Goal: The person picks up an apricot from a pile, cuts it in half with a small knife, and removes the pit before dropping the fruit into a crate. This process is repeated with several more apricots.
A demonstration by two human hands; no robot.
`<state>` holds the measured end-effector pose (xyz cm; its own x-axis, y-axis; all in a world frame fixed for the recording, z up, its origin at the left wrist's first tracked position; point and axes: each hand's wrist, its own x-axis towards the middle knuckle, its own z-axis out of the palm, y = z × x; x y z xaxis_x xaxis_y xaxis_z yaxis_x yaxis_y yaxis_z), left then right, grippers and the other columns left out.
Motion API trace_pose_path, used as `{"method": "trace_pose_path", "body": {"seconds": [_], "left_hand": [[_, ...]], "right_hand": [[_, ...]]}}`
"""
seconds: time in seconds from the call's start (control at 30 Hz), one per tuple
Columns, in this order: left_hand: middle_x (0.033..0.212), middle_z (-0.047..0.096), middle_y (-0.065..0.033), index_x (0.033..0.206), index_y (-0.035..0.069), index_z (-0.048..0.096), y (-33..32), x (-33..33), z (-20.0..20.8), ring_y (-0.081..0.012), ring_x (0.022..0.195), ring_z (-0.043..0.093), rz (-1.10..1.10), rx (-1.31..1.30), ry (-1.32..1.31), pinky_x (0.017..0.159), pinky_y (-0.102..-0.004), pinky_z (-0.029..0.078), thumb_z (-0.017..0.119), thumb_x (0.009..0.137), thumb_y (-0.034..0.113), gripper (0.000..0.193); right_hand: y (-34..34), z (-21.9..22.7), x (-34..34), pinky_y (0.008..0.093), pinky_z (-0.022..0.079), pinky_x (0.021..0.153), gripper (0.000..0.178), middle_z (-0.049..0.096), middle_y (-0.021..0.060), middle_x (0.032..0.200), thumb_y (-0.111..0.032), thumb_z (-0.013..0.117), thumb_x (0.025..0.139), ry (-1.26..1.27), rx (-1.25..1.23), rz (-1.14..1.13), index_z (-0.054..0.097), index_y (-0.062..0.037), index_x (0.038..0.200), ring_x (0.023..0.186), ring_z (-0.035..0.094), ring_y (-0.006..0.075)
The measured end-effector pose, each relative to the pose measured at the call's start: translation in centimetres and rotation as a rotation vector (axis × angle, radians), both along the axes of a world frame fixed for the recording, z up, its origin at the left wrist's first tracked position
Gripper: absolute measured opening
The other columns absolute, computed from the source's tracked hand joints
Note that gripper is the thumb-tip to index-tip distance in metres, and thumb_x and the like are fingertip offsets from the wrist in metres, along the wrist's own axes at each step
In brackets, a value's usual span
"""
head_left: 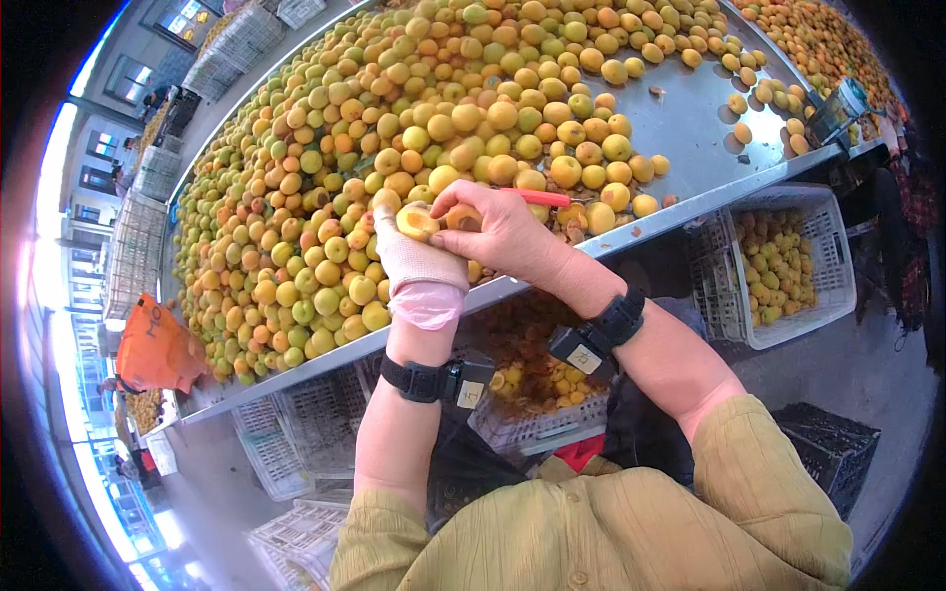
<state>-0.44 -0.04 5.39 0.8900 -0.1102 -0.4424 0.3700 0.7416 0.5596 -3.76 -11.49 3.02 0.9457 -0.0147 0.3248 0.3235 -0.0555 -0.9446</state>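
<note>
In front of me, over the near edge of the fruit heap, both hands are at a split apricot. My left hand (419, 258), in a pale knit glove with pink plastic at the wrist, is closed on one apricot half (416, 224), its yellow cut face showing. My bare right hand (512, 234) pinches the darker, brownish other half (461, 218) between thumb and fingers. A tool with a red handle (540, 197) sticks out to the right from behind the right hand's fingers; its working end is hidden. Whole apricots (325, 251) lie all around.
The heap rests on a metal table (680, 113) with a raised rim. Below on the right stands a white crate (828, 295) of apricots; another fruit-filled crate (537, 433) is under my arms. An orange bag (158, 345) hangs at the left end. A blue-topped container (838, 110) is at far right.
</note>
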Motion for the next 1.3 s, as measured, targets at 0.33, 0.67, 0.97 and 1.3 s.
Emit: {"method": "trace_pose_path", "body": {"seconds": [0.33, 0.67, 0.97, 1.3], "left_hand": [[0.083, 0.060, -0.0055, 0.099, 0.006, 0.059, 3.7, -4.8, -2.7, -0.0149, 0.070, 0.055, -0.527, 0.568, -0.266, 0.069, -0.0291, 0.047, 0.041, 0.100, 0.050, 0.047], [0.099, 0.060, -0.0005, 0.124, 0.013, 0.053, 2.0, -2.3, -1.5, -0.0090, 0.079, 0.059, -0.432, 0.107, -0.138, 0.059, -0.0216, 0.049, 0.041, 0.103, 0.038, 0.034], [0.092, 0.062, -0.0036, 0.111, 0.005, 0.060, 5.2, -1.0, -2.5, -0.0118, 0.085, 0.058, -0.539, 0.641, -0.238, 0.063, -0.0243, 0.049, 0.054, 0.097, 0.039, 0.038], [0.087, 0.067, -0.0071, 0.106, 0.001, 0.066, 3.7, -2.5, -3.6, -0.0123, 0.076, 0.060, -0.711, 1.267, -0.656, 0.073, -0.0264, 0.050, 0.070, 0.087, 0.026, 0.031]], "right_hand": [[-0.3, -0.5, 1.4, 0.0289, 0.048, 0.058, 0.041, 0.062, 0.0057, 0.078, -0.044, 0.038, 0.102, 0.646, 0.837, 0.069, 0.056, -0.0092, 0.090, 0.072, 0.062, 0.0167], [1.7, -2.0, 2.0, 0.0255, 0.043, 0.087, 0.055, 0.063, 0.0058, 0.098, -0.043, 0.033, 0.105, 0.307, 0.331, 0.065, 0.066, 0.0014, 0.100, 0.091, 0.055, 0.0111], [-5.0, -0.9, 2.7, 0.0379, 0.050, 0.079, 0.038, 0.067, 0.0141, 0.089, -0.040, 0.060, 0.090, 0.191, -0.442, -0.315, 0.066, -0.0026, 0.095, 0.083, 0.064, 0.0283], [-5.7, -0.9, 1.3, 0.0428, 0.050, 0.081, 0.020, 0.060, 0.0128, 0.097, -0.023, 0.073, 0.075, 0.252, -0.981, -0.309, 0.065, -0.0092, 0.087, 0.096, 0.059, 0.0325]]}}
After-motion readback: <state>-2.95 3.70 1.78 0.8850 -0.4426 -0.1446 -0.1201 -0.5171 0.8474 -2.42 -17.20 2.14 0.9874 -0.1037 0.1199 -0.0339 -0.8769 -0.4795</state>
